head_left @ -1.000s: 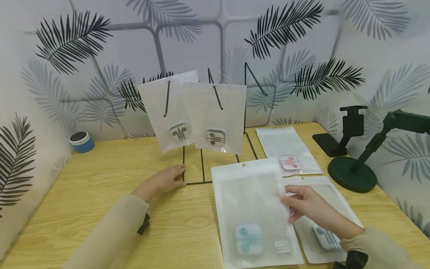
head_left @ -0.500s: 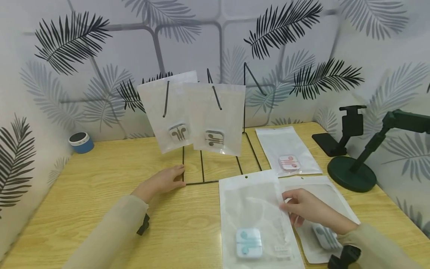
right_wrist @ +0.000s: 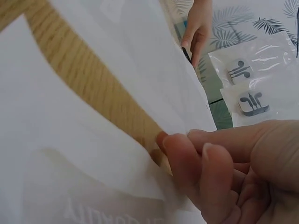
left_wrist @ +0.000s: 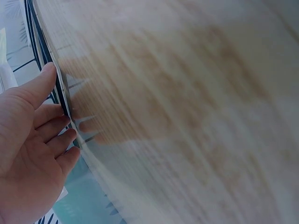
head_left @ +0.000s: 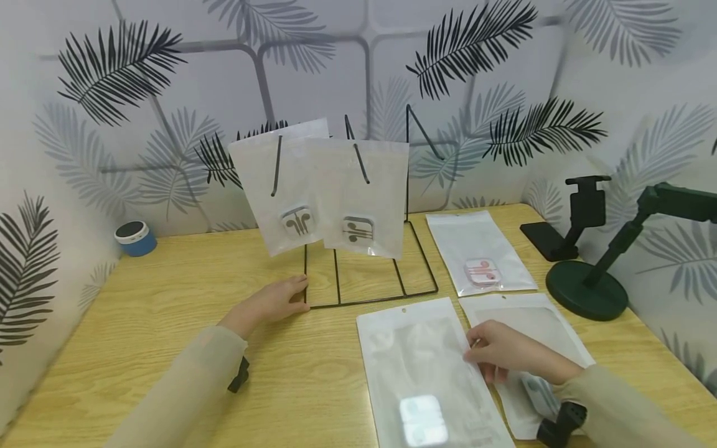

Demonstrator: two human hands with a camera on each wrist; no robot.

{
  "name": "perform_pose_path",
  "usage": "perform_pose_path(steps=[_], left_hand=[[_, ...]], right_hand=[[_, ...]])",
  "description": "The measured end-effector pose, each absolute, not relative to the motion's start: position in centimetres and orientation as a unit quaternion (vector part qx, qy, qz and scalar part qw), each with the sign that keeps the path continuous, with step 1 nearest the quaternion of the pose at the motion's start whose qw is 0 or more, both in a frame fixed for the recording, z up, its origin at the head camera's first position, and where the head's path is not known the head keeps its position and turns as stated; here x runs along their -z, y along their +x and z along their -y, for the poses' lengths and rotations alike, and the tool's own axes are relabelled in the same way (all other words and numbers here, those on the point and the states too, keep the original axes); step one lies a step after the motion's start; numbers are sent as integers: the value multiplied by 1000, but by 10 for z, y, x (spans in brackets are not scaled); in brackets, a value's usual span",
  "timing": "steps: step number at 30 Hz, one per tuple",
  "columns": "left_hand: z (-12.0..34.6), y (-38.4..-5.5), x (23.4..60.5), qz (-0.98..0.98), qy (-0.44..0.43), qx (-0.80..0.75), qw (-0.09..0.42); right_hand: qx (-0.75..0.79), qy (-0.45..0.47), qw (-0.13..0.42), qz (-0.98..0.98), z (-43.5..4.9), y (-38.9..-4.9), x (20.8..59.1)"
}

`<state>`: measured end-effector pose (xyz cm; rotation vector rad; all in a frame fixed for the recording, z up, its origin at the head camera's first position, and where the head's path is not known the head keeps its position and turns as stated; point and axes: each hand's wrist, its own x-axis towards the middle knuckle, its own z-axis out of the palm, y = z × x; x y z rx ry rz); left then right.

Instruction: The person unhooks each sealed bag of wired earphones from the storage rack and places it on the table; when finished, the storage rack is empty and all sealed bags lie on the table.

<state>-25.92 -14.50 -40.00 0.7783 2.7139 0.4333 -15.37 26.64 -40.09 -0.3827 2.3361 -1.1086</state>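
My right hand [head_left: 506, 348] pinches the right edge of a white zip bag [head_left: 414, 354] between thumb and fingers. A pale square earphone case [head_left: 422, 420] shows through its lower part. Whether this bag lies fully flat on the table cannot be told. Under that same hand lies another white bag [head_left: 526, 320] with a partly hidden earphone case. My left hand [head_left: 274, 302] touches the left side of the black wire rack's base [head_left: 372, 301]; its fingertips [left_wrist: 70, 135] rest along the wire. Two bags, a tilted one [head_left: 269, 180] and a straighter one [head_left: 364, 193], hang from the rack's hooks.
A bag with a pink earphone set [head_left: 483, 272] lies at the back right. Behind it stand a black phone stand [head_left: 587, 205] and a dark green round base with an arm [head_left: 587, 289]. A small blue speaker [head_left: 136, 239] sits at the far left.
My right hand has drawn the zip bag toward me, its top edge now lower, so the rack's front wire is uncovered. The left hand has stayed in place.
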Motion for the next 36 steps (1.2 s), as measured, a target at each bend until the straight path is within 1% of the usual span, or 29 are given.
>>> perform_pose_path(steps=[8,20,27,32,36], left_hand=[[145,-258,399,-942,264,-150,144],[146,-259,400,-941,269,-149,143],[146,-260,402,-941,271,-150,139],[145,-260,401,-941,269,-150,142],[145,-260,401,-941,269,-148,144]], right_hand=[[409,-105,257,-869,-262,-153,396],[372,-92,250,-889,-257,-155,394],[343,-34,248,-905,-252,-159,393],[334,-51,243,-909,-255,-161,394],[328,-48,251,-909,-257,-162,394]])
